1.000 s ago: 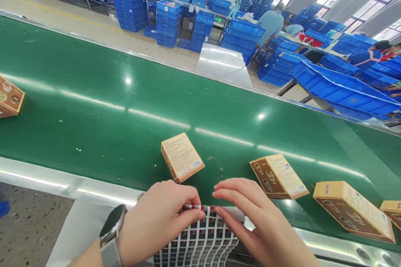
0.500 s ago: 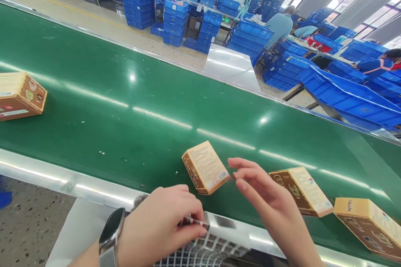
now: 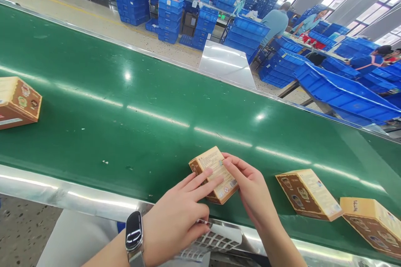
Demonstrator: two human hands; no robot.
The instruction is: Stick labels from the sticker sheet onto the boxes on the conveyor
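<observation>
A small tan and brown box [image 3: 210, 170] lies on the green conveyor belt [image 3: 125, 133] near its front edge. My left hand [image 3: 175, 217] stretches two fingers flat onto the box's top, while its lower fingers curl over a sheet of small stickers [image 3: 216, 240] at the belt's metal rail. A watch sits on that wrist. My right hand [image 3: 252, 187] holds the box's right side, with thumb and fingertips pinched at the top face. I cannot make out whether a sticker is under those fingertips.
More boxes of the same kind lie on the belt: one at the far left [image 3: 19, 102], two at the right [image 3: 308, 194] [image 3: 372, 221]. Beyond the belt are stacked blue crates [image 3: 169, 18] and seated people at tables [image 3: 275, 23].
My right hand left the sticker sheet and came onto the box. My left hand's fingers reached out onto the box's top. The boxes drifted right along the belt.
</observation>
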